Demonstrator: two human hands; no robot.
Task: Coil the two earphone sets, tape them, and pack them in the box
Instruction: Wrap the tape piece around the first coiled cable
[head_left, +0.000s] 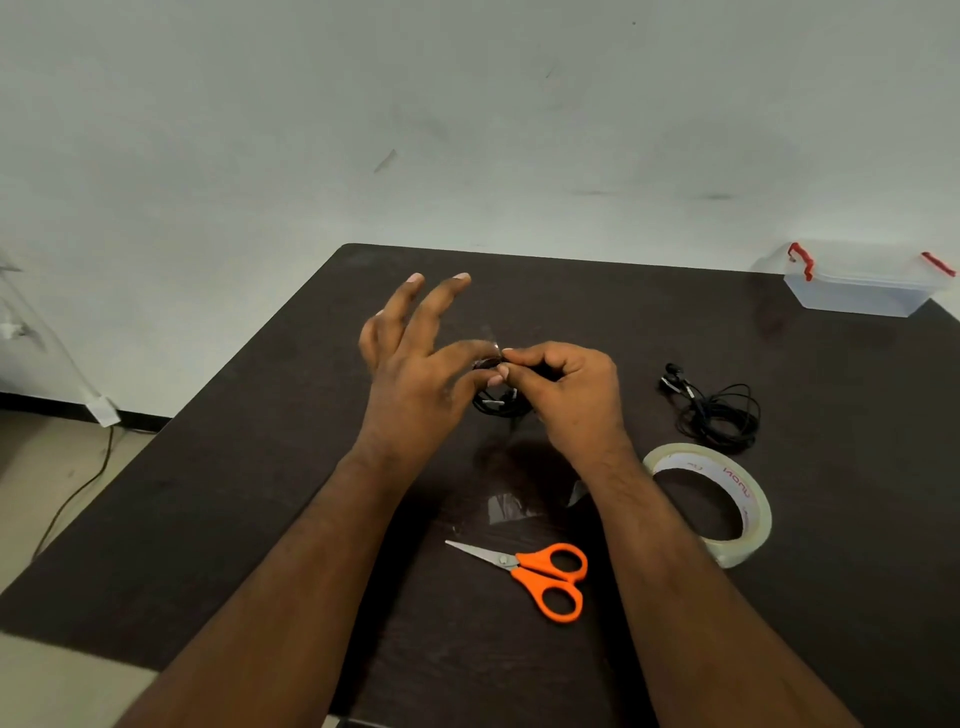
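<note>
Above the middle of the dark table, both hands hold a coiled black earphone set. My right hand pinches the coil's top between thumb and forefinger. My left hand presses thumb and forefinger on a clear strip of tape at the same spot, its other fingers spread upward. A second black earphone set lies loosely coiled on the table to the right. The clear plastic box with red clips stands at the far right corner.
A roll of clear tape lies right of my right forearm. Orange-handled scissors lie shut near the front, between my forearms. A cut piece of clear tape sticks to the table above the scissors. The wall stands behind the table.
</note>
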